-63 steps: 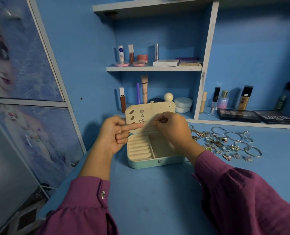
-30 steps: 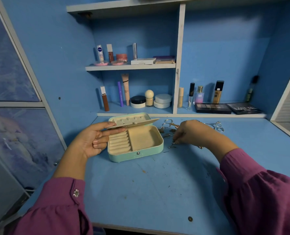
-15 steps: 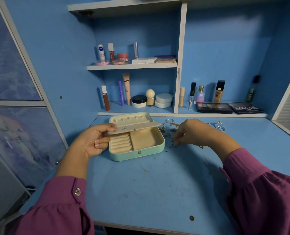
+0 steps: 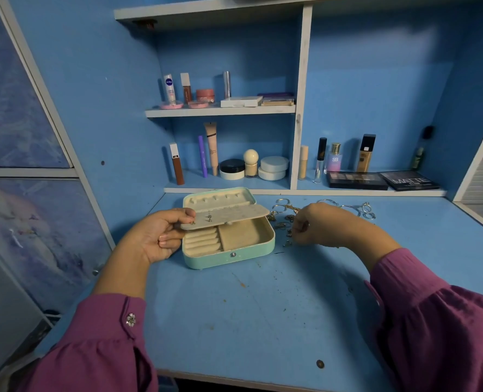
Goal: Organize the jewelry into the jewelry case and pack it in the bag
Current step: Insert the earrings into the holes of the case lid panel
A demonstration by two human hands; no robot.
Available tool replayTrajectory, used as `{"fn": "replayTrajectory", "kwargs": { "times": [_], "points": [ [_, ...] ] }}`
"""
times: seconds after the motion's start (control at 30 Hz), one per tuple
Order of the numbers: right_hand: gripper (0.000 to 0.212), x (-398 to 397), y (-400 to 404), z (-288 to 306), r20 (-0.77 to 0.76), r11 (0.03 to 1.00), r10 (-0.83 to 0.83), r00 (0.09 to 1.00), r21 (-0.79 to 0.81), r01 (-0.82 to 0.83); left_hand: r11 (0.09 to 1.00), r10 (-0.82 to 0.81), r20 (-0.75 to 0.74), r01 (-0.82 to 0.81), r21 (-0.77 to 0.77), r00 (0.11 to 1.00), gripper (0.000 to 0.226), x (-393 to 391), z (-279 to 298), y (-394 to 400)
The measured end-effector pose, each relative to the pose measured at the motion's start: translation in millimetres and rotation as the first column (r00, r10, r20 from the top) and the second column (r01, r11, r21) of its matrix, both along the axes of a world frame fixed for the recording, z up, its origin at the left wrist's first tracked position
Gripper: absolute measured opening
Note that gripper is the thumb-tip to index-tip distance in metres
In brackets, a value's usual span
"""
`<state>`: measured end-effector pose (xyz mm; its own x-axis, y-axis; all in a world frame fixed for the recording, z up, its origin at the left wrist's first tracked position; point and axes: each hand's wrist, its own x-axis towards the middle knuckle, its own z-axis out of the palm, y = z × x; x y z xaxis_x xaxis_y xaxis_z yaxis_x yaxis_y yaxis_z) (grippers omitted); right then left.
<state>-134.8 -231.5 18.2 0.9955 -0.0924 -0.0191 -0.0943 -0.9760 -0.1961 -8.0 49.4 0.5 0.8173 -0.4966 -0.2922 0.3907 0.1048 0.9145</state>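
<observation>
A mint-green jewelry case point(image 4: 229, 257) lies open on the blue desk point(image 4: 262, 306), with cream ring rolls on its left and a bare compartment on its right. My left hand point(image 4: 161, 236) grips the left end of the cream earring panel point(image 4: 234, 217), held nearly flat over the case; a few earring posts poke through it. My right hand point(image 4: 316, 224) hovers with curled fingers over a pile of loose jewelry point(image 4: 284, 222) just right of the case; whether it pinches a piece is hidden. No bag is in view.
Silver bangles and rings point(image 4: 359, 210) lie behind my right hand. Shelves at the back carry cosmetic bottles point(image 4: 333, 159), jars point(image 4: 272, 168) and two dark palettes point(image 4: 381, 181). A picture-covered cabinet door point(image 4: 31, 222) stands at the left.
The earring panel, upright 2.1 s ago, has been lowered flat over the case by my left hand. My right hand left the panel and moved right to the jewelry pile.
</observation>
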Motion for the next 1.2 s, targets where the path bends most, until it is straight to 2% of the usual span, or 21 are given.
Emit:
{"fn": "replayTrajectory", "kwargs": {
  "times": [0.6, 0.93, 1.2],
  "points": [
    [0.012, 1.1, 2.2, -2.0, 0.047, 1.0, 0.008, 0.999, -0.019, -0.008, 1.0, 0.001, 0.002, -0.001, 0.001, 1.0, 0.011, -1.1, 1.2, -0.1],
    [0.017, -5.4, 4.1, 9.5, -0.062, 0.997, -0.035, 0.997, -0.073, 0.031, 1.0, 0.005, 0.0, -0.005, 0.001, 1.0, 0.011, -2.0, 1.3, 0.5],
    [0.005, -2.9, 4.1, 4.0, -0.085, 0.997, -0.014, 0.996, -0.073, 0.007, 1.0, 0.009, -0.004, -0.009, 0.015, 1.0, 0.014, 0.0, 0.6, 0.4]
  ]
}}
